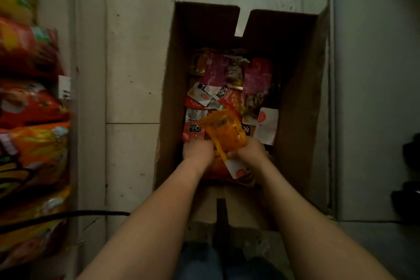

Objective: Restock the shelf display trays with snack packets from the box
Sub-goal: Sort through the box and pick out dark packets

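Observation:
An open cardboard box stands on the floor below me, holding several small red, pink and white snack packets. Both my hands reach into its near end. My left hand and my right hand together grip an orange packet that sticks up between them. The right hand's fingers also pinch a white and orange packet beneath it. The fingertips of both hands are hidden by the packets.
Shelf display trays at the left edge hold large red, orange and yellow snack bags. A black cord crosses the pale tiled floor at lower left. Dark shapes sit at the right edge. The box flaps stand up on all sides.

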### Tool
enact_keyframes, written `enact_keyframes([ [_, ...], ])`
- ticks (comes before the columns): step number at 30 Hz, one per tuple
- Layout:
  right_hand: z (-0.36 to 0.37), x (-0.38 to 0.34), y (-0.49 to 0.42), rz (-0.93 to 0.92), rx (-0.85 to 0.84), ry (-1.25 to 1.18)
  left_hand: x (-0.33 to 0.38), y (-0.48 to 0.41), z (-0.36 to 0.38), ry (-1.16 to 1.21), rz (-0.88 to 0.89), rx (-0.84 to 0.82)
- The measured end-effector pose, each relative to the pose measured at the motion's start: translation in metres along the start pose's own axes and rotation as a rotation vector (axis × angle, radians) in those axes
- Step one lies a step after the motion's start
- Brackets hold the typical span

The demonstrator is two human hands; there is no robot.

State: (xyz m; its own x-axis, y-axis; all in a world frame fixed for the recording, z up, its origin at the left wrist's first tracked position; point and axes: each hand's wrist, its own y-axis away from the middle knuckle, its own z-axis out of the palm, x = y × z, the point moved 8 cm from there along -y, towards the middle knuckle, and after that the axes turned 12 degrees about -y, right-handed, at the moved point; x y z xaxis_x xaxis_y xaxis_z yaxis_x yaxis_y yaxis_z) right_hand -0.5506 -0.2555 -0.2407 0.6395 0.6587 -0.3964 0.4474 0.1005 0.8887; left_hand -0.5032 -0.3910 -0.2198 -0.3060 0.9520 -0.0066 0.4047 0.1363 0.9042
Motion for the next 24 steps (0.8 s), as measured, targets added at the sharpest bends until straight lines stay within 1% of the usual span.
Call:
enact_keyframes([
  [3, -0.015, -0.023, 0.049, -0.074, 0.022, -0.193, -0.004, 0.042, -0.026, 0.170, 0.008, 0.054],
  [6, -0.039, -0.058, 0.112, -0.177, 0.061, -0.267, -0.008, 0.101, -0.067, 0.212, -0.004, 0.165],
  [9, -0.066, -0.099, 0.191, -0.210, 0.073, -0.337, -0.014, 0.179, -0.118, 0.271, -0.013, 0.273],
  [12, -0.093, -0.141, 0.274, -0.215, 0.037, -0.457, -0.015, 0.256, -0.173, 0.351, -0.004, 0.378],
  [14, -0.111, -0.164, 0.336, -0.183, 0.014, -0.512, -0.018, 0.321, -0.215, 0.364, -0.036, 0.488],
  [15, -0.114, -0.167, 0.352, -0.162, 0.009, -0.543, -0.016, 0.340, -0.228, 0.361, -0.050, 0.527],
  [16, -0.126, -0.181, 0.394, -0.153, 0.026, -0.560, -0.016, 0.379, -0.250, 0.371, -0.046, 0.567],
  [17, -0.125, -0.179, 0.396, -0.130, 0.023, -0.587, -0.014, 0.383, -0.250, 0.411, -0.057, 0.568],
  [19, -0.145, -0.195, 0.455, -0.127, 0.081, -0.657, -0.011, 0.438, -0.273, 0.551, 0.004, 0.604],
  [22, -0.163, -0.201, 0.518, -0.133, 0.112, -0.753, 0.000, 0.498, -0.295, 0.774, 0.116, 0.651],
  [24, -0.177, -0.205, 0.568, -0.168, 0.156, -0.841, 0.004, 0.543, -0.311, 0.922, 0.185, 0.684],
])
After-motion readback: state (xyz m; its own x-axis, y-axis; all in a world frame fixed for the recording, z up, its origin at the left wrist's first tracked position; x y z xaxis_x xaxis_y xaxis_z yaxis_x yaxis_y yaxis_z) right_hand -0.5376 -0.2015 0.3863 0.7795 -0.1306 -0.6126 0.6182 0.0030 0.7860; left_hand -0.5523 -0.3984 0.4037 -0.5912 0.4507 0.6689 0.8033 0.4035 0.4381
